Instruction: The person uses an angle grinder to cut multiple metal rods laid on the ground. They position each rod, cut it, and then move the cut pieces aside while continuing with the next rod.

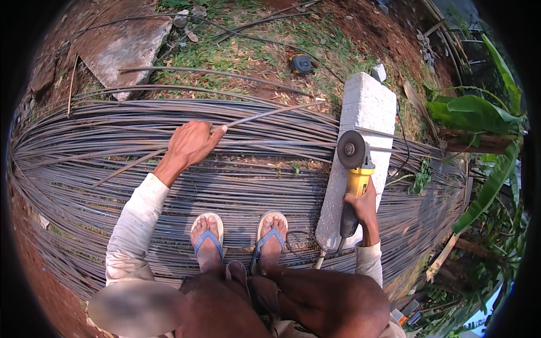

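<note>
My left hand (193, 143) is closed around a thin steel rod (270, 113), which slants up to the right across a wide spread of long rebar (248, 186). My right hand (363, 207) grips a yellow and black angle grinder (357, 181) by its body. The grinder's dark cutting disc (350, 149) points away from me, over a pale concrete block (367, 101). That block lies lengthwise across the rebar on the right. The disc is apart from the rod in my left hand. Whether the disc is spinning, I cannot tell.
A black and yellow tape measure (300, 64) lies on the grass beyond the rebar. At the far left rests a broken concrete slab (127, 48). The grinder's black cord (332, 252) trails near my sandalled feet (270, 236). Banana leaves (479, 115) stand at the right.
</note>
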{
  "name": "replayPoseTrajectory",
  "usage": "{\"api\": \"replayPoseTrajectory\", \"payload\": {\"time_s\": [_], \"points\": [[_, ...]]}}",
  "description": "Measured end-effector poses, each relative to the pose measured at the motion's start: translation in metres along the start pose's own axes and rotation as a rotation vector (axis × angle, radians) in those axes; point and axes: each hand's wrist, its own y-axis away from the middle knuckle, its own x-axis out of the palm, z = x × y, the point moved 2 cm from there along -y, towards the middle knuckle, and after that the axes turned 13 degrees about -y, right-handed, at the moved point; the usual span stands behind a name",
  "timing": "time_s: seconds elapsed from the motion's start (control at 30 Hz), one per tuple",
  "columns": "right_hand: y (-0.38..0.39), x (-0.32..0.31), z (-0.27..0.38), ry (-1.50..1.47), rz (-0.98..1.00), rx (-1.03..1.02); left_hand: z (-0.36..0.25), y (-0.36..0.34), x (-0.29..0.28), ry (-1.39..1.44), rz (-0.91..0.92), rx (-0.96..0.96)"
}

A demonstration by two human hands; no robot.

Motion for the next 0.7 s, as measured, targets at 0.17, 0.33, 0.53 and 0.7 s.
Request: {"api": "replayPoseTrajectory", "payload": {"time_s": [0.17,0.33,0.53,0.7], "points": [[-0.007,-0.001,-0.003,0.023,0.017,-0.032,-0.001,0.001,0.0,0.003,-0.014,-0.03],[-0.027,0.001,-0.004,0.027,-0.002,-0.03,0.0,0.001,0.002,0.013,-0.037,-0.063],[-0.018,0.0,-0.002,0.054,0.004,-0.023,0.001,0.0,0.006,0.053,-0.055,-0.087],[-0.002,-0.005,-0.004,0.09,0.016,-0.002,0.003,0.001,0.009,0.056,-0.097,-0.065]]}}
